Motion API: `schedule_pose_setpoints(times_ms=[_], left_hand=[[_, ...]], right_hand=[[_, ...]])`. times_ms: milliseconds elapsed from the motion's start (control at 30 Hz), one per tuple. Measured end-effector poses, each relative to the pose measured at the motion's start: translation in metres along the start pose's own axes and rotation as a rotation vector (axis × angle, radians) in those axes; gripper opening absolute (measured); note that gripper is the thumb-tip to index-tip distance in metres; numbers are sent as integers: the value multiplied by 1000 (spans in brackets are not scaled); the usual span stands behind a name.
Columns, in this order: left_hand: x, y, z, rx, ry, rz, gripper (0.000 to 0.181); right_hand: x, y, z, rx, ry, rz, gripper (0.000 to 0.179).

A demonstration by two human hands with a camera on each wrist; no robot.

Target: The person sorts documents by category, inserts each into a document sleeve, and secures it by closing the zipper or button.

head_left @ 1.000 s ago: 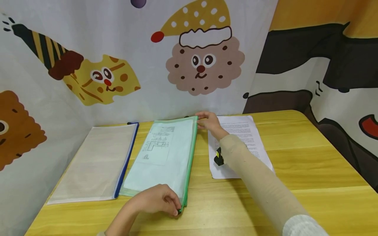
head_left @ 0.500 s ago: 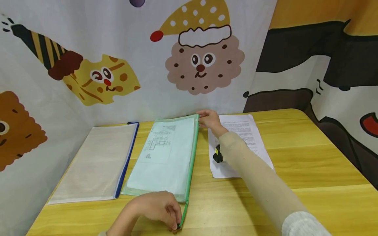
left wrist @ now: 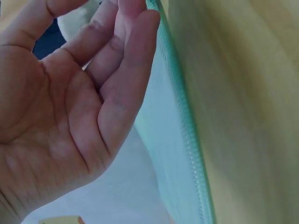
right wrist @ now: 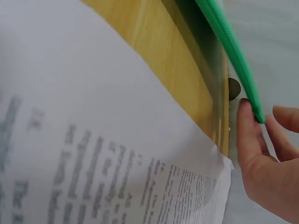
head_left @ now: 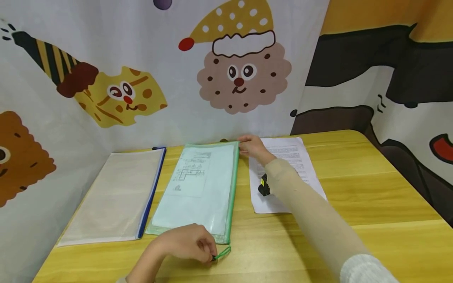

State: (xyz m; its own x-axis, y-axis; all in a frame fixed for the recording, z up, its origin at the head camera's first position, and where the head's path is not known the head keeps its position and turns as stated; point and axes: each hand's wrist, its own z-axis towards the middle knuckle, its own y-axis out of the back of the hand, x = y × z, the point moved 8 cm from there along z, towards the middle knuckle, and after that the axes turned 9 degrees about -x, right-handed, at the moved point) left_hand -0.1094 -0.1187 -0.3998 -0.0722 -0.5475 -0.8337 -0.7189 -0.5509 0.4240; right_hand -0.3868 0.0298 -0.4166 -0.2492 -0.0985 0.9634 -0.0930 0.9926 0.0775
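One green zip folder (head_left: 198,206) lies mid-frame. At bottom centre the left hand (head_left: 187,244) pinches the black tab (head_left: 214,258) of its zip tail (head_left: 229,248); the right hand (head_left: 254,147) holds the folder's upper right corner between fingers and thumb. Half a second ago the tail stretched straight downward; now it bends in a slack loop, the left hand slightly higher.

"The" reads on the blurred printed sheet (right wrist: 107,107); lettering on the drawing (head_left: 189,175) inside the green zip folder (head_left: 234,188) is illegibly small.
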Motion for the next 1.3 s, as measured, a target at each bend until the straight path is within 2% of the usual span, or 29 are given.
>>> schedule_pose_setpoints(times_ms=[133,233,433,767,1000,1300], left_hand=[[-2,11,4,-43,-21,48,19],[-1,17,8,-53,-5,30,20],[3,21,17,-35,51,-18,23],[10,25,29,-70,120,26,31],[13,27,30,-96,146,58,27],[17,32,28,-138,177,85,25]], right_hand=[[-4,-1,-2,58,-54,37,46],[-6,-1,-6,84,-77,26,49],[-4,10,-20,125,-48,-95,50],[12,52,-46,222,20,-191,50],[17,86,-59,202,51,-206,49],[14,110,-76,210,60,-220,48]])
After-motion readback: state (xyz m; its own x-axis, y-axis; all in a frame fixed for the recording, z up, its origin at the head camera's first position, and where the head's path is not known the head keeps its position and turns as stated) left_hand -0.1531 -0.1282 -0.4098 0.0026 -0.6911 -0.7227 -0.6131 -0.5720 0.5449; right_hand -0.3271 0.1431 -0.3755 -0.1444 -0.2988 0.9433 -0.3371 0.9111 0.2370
